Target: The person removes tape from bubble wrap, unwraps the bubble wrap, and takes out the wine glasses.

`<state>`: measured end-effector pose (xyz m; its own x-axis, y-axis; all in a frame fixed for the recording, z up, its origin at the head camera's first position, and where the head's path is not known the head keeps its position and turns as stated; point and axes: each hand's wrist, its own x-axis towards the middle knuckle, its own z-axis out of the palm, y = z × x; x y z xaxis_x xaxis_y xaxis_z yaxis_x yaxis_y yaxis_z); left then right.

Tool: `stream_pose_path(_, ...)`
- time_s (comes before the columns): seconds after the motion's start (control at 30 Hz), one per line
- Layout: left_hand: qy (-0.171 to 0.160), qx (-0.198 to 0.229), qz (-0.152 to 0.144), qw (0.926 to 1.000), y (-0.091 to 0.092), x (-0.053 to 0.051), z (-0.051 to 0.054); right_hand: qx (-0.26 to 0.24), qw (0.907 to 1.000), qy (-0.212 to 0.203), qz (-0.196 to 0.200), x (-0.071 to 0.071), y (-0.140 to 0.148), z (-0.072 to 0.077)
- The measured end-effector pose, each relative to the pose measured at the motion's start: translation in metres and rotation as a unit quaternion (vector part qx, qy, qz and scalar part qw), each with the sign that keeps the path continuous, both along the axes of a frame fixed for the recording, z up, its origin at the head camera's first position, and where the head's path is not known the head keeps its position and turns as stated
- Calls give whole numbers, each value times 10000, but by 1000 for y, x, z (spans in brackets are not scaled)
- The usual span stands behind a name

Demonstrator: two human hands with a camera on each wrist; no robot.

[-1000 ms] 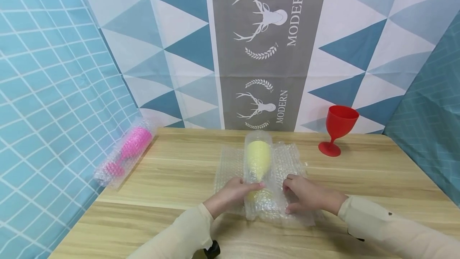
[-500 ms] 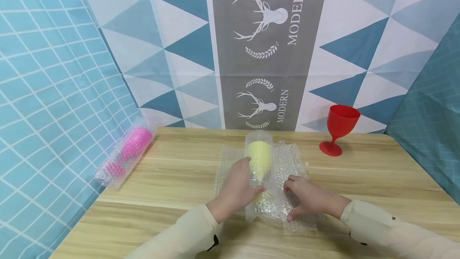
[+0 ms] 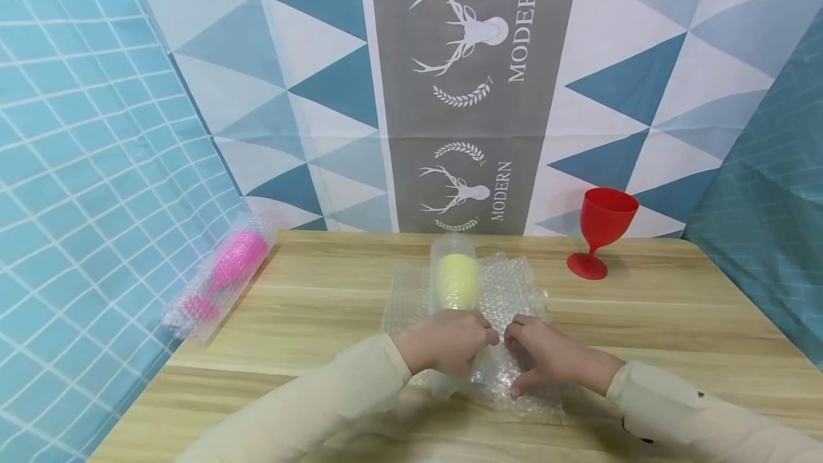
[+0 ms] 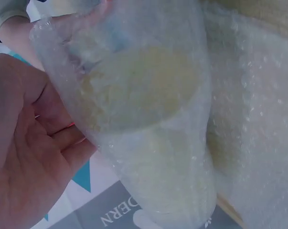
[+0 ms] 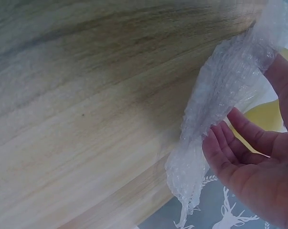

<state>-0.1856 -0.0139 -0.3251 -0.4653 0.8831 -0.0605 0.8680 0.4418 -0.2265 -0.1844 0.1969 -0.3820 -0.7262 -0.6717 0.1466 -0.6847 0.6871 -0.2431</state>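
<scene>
A pale yellow goblet (image 3: 458, 281) lies under clear bubble wrap (image 3: 508, 284) on the table, its cup toward the back wall. My left hand (image 3: 450, 341) reaches across its stem from above, knuckles up, with curled fingers on the wrap's raised layer; part of the stem and base is hidden beneath it. In the left wrist view, the fingers of that hand (image 4: 34, 138) bend against the edge of the wrap (image 4: 158, 143). My right hand (image 3: 556, 356) holds the wrap's right side between fingers and thumb. The right wrist view shows fingertips (image 5: 208, 138) on the wrap's crumpled edge (image 5: 206, 109).
A pink goblet in bubble wrap (image 3: 234, 263) lies at the table's left edge, by the blue grid cloth. An unwrapped red goblet (image 3: 604, 220) stands upright at the back right of the wooden table (image 3: 321, 306). Patterned cloth (image 3: 476, 113) hangs behind.
My left hand, first with its thumb on the wrap and then spread at the goblet's left, has moved right over the stem, fingers now curled. My right hand stays nearly in place.
</scene>
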Motion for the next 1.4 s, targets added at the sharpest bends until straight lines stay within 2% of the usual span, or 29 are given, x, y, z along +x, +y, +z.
stream_pose_path(0.1, -8, -117, 125, 9999, -3, -1, 1, -23, 10000, 25, -28, 0, -1, -3)
stream_pose_path(0.2, -71, -8, 161, 9998, -9, -2, 6, -19, 10000, 41, -57, 0, -1, -5)
stream_pose_path(0.3, -172, 301, 107, 9993, -18, -3, 12, 28, 9998, -101, -146, -1, -1, -4)
stream_pose_path(0.37, -109, 542, 30, 9985, -24, -4, 15, 62, 9995, -219, -226, -1, -1, -3)
stream_pose_path(0.53, 158, 1175, -103, 9929, -45, -5, 21, 77, 9994, -210, -262, -1, -2, -2)
stream_pose_path(0.67, 127, 1662, 71, 9860, -64, -5, 25, 54, 9995, -216, -241, 0, -2, -1)
stream_pose_path(0.9, -60, 2373, 635, 9693, -95, -5, 28, 21, 9991, -327, -270, 1, -2, 0)
stream_pose_path(1.07, 161, 2588, 837, 9622, -118, -7, 25, 33, 9988, -389, -283, 1, -3, 1)
stream_pose_path(1.2, 239, 2524, 946, 9627, -136, -8, 19, 73, 9985, -453, -284, 1, -3, 3)
stream_pose_path(1.33, 187, 2390, 1195, 9635, -151, -9, 8, 142, 9986, -439, -269, 1, -4, 3)
stream_pose_path(1.4, 74, 2433, 1447, 9591, -157, -10, 2, 181, 9986, -420, -266, 0, -4, 3)
